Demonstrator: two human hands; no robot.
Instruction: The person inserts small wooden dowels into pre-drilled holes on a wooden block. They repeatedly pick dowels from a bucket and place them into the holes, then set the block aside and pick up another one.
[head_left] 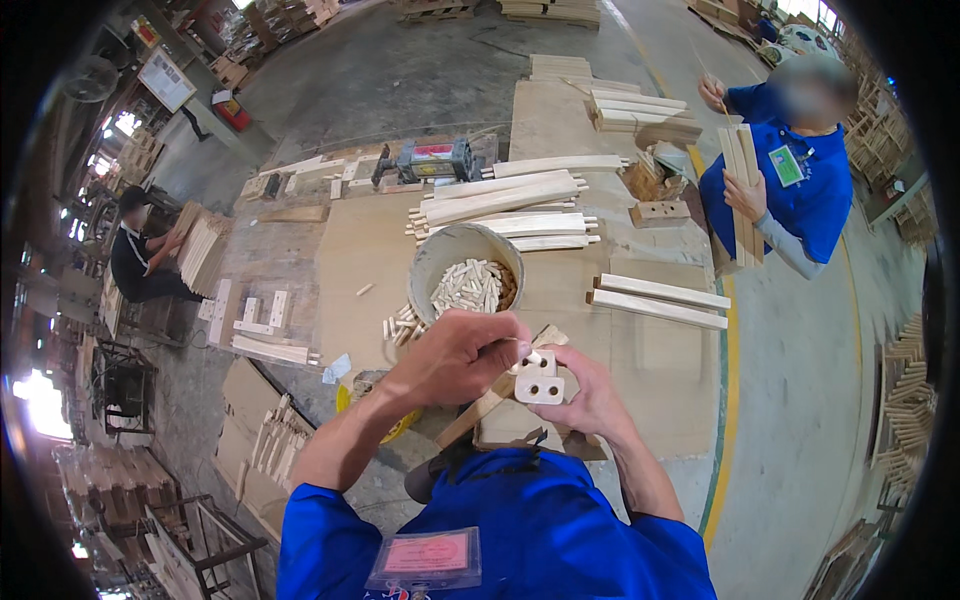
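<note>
My left hand [465, 360] pinches a short wooden dowel [536, 356] at one of the drilled holes in the end of a wooden bar; how deep it sits I cannot tell. My right hand [590, 388] is closed around two pale wooden bars [541, 391], held one against the other. Their end faces point up at me, and the nearer one shows two dark round holes. Just beyond my left hand stands a grey bucket [422, 268] with many dowels [470, 286] in it. More loose dowels [402, 326] lie beside its base.
Tenoned wooden rails [505, 200] are stacked past the bucket, near a grey motor-like machine [430, 160]. Two rails [655, 300] lie at right on the cardboard-covered table [640, 365]. A co-worker in blue [800, 180] holds wooden pieces at far right; another person [140, 250] sits left.
</note>
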